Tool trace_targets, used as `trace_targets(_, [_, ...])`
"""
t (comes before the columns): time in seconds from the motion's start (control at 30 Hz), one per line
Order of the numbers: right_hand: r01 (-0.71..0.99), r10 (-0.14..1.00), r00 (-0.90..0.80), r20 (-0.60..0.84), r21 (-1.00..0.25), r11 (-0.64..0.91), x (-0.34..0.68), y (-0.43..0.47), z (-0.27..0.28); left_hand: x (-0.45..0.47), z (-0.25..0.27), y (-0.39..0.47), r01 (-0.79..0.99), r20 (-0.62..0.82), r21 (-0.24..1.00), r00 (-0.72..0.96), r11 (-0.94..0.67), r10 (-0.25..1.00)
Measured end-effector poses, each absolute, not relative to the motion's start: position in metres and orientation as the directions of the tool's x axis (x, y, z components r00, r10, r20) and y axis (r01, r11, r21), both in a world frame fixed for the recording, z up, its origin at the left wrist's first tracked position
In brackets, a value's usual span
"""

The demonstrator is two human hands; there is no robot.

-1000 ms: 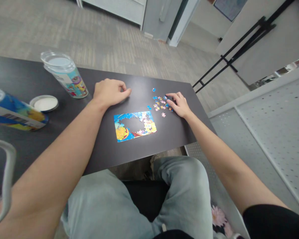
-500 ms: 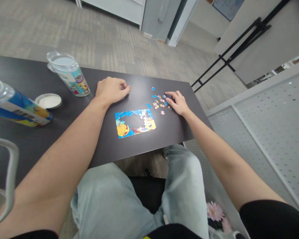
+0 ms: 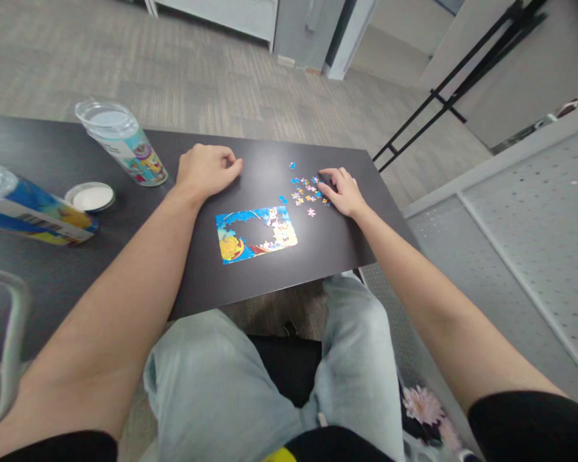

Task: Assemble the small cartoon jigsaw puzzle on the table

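Observation:
A partly joined jigsaw puzzle [image 3: 231, 247] lies flat on the dark table, its border assembled around a gap in the middle. To its upper right is a scatter of several loose puzzle pieces [image 3: 297, 196], mostly blue, pink and yellow. My right hand [image 3: 343, 192] rests at the right side of these pieces, index finger and thumb apart, fingertips touching or just above the nearest ones. Beyond the puzzle's left corner, my left hand [image 3: 205, 170] lies on the table with its fingers loosely curled and nothing visible in them.
Left of my left forearm stand a clear-topped printed canister [image 3: 142, 160], a second blue canister [image 3: 33, 205] and a round white lid [image 3: 91, 197]. A white perforated panel [image 3: 505, 276] borders the table's right side. A pale curved tube [image 3: 17, 346] is at lower left.
The view has shifted slightly, moving the table's contents a little left in the picture. Both hands keep nearly the same places and poses; the puzzle and loose pieces look unchanged.

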State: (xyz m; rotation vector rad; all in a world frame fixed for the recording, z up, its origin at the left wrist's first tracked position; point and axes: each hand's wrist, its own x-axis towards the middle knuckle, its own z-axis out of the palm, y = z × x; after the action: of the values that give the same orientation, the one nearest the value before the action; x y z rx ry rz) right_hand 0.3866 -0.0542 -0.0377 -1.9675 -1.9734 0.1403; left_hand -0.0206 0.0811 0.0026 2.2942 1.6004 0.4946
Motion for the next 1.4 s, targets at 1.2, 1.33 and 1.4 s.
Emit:
trace_targets(1.2, [0.563, 0.945, 0.005, 0.326, -0.782, 0.267, 0.384, 0.021, -0.044, -0.005, -0.004, 0.120, 0.806, 0.269, 0.358, 0.395, -0.472, 0.878])
trace_targets(1.33, [0.579, 0.917, -0.070, 0.392, -0.733, 0.358, 0.384, 0.019, -0.043, -0.007, -0.003, 0.119, 0.809, 0.240, 0.352, 0.408, -0.471, 0.881])
trace_targets(1.4, [0.583, 0.887, -0.141, 0.440, -0.687, 0.434, 0.378, 0.017, -0.042, -0.006, -0.002, 0.117, 0.814, 0.223, 0.337, 0.419, -0.473, 0.880])
